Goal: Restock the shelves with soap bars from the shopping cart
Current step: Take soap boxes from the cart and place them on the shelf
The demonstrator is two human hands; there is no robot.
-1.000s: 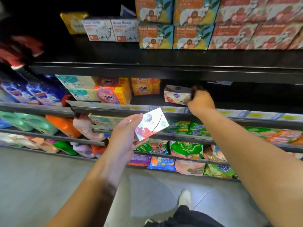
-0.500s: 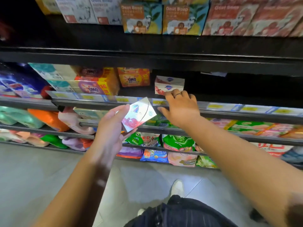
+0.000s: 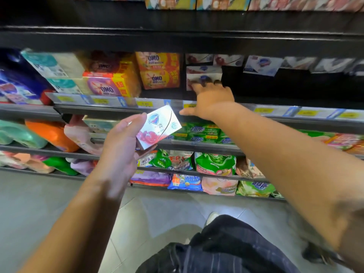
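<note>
My left hand (image 3: pixel 122 142) holds a white soap box (image 3: pixel 158 128) with a red flower print, tilted, below the middle shelf's edge. My right hand (image 3: pixel 211 99) reaches over the shelf rail (image 3: pixel 157 104). Its straight fingers touch the front of a stack of white soap boxes (image 3: pixel 203 74) on the shelf, and its thumb points left along the rail. More white soap boxes (image 3: pixel 263 65) line the back of the same shelf to the right. The shopping cart is out of view.
Orange OMO detergent boxes (image 3: pixel 159 69) stand just left of the soap stack. Dark open shelf space (image 3: pixel 285 85) lies to the right of it. Green and pink detergent bags (image 3: pixel 214 163) fill the lower shelves. Grey floor tiles lie below.
The view has dropped and moved closer. My right hand went from the shelf rail forward to the soap stack. My left hand has kept hold of its soap box.
</note>
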